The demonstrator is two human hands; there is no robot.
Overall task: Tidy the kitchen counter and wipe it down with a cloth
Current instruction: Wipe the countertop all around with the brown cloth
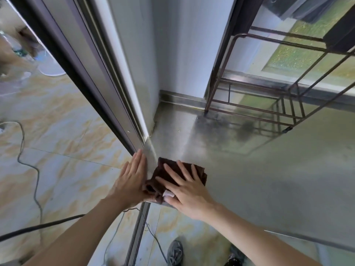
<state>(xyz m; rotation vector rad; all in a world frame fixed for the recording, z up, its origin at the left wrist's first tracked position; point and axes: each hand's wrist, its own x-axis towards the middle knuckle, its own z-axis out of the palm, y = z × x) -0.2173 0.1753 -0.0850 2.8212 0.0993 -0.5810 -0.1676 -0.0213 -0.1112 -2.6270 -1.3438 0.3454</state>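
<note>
Right hand point(184, 186), fingers flat, presses folded dark-brown cloth point(163, 173) onto grey steel counter point(269, 179); left hand point(132, 175), flat, braces the counter's edge, apparently for steadying.

Tabletop point(259, 179) lies open right of my cloth point(165, 173); door frame point(107, 77) blocks left, wire rack point(269, 104) obstructs beyond.

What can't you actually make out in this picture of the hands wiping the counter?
- Head view: the counter under the brown cloth is hidden by the cloth and the right hand.
- The left hand: its palm faces away, so contact with the counter's edge is unclear.
- The wire rack is cut off by the right edge.
- Top left corner is blurred.
</note>
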